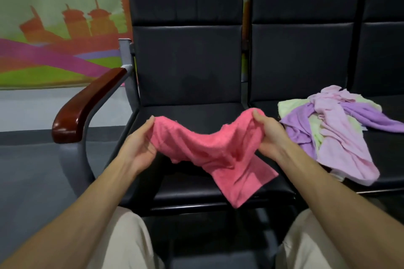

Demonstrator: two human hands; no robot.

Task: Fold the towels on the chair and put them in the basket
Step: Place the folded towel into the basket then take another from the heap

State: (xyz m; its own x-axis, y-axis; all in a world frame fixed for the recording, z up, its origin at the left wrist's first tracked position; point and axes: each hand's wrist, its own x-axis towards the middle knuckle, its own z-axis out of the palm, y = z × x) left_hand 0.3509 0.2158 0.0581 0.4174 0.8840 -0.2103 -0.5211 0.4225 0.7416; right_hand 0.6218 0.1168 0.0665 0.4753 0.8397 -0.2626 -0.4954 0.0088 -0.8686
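A coral-pink towel (209, 155) hangs between my two hands above the black seat of the left chair (188, 113). My left hand (140, 148) grips its left upper edge, thumb on top. My right hand (267, 135) grips the right upper edge. The cloth sags in the middle, and a loose corner drapes down over the seat's front edge. A crumpled heap of towels (332, 131), purple, pale pink and light green, lies on the seat of the neighbouring chair to the right. No basket is in view.
The left chair has a brown wooden armrest (87, 102) on a grey metal frame. A third black chair (384, 50) stands at the far right. Grey floor lies to the left, under a colourful wall mural (54, 46). My knees in beige trousers fill the bottom corners.
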